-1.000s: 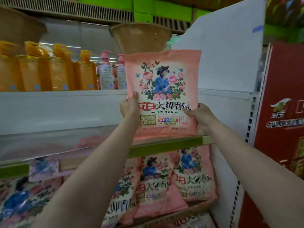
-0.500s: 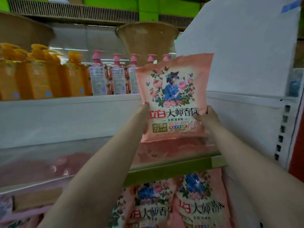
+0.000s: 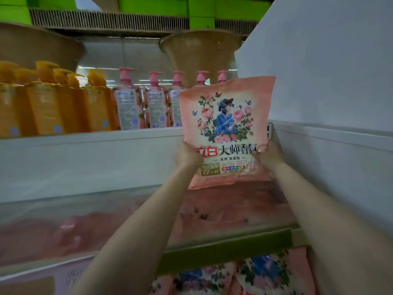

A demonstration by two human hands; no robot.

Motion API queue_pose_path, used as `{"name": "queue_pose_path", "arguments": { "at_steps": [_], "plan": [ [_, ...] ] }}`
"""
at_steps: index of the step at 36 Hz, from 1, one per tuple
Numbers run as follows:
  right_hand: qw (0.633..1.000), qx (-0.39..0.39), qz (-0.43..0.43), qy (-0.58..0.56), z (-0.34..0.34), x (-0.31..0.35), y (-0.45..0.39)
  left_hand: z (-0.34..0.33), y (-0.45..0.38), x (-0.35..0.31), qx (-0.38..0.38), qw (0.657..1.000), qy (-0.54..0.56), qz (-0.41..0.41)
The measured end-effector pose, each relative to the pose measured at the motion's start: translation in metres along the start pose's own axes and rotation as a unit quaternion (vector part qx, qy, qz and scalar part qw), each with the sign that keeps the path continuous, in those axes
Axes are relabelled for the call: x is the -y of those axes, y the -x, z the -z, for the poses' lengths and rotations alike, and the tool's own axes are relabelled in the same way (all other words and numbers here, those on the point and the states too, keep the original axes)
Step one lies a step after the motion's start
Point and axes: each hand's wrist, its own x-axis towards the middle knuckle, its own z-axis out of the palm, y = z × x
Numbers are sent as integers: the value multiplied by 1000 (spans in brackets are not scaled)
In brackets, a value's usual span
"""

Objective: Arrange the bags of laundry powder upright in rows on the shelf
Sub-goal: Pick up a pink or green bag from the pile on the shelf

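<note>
Two hands gripping one pink laundry powder bag (image 3: 226, 128) upright by its lower side edges.
Left hand (image 3: 188, 155) and right hand (image 3: 269, 155) level, holding its long axis vertical, hovering just above the shelf (image 3: 119, 211) at its right end.

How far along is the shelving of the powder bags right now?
Done: nothing visibly standing in a row on the glossy middle shelf; the pink there looks like reflection. In hand: one pink bag, upright, gripped at its sides by the left hand and right hand, at the shelf's right end. Left: more bags lie on the shelf below.
</note>
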Motion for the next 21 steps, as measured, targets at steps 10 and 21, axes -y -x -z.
{"name": "queue_pose_path", "arguments": {
  "at_steps": [10, 21],
  "plan": [
    [979, 81, -76, 169, -10, -18, 0, 0, 0, 21, 48, 986, -153, -43],
    [917, 109, -44, 382, -1, -34, 14, 38, 56, 14, 39, 879, -457, -129]
  ]
}}
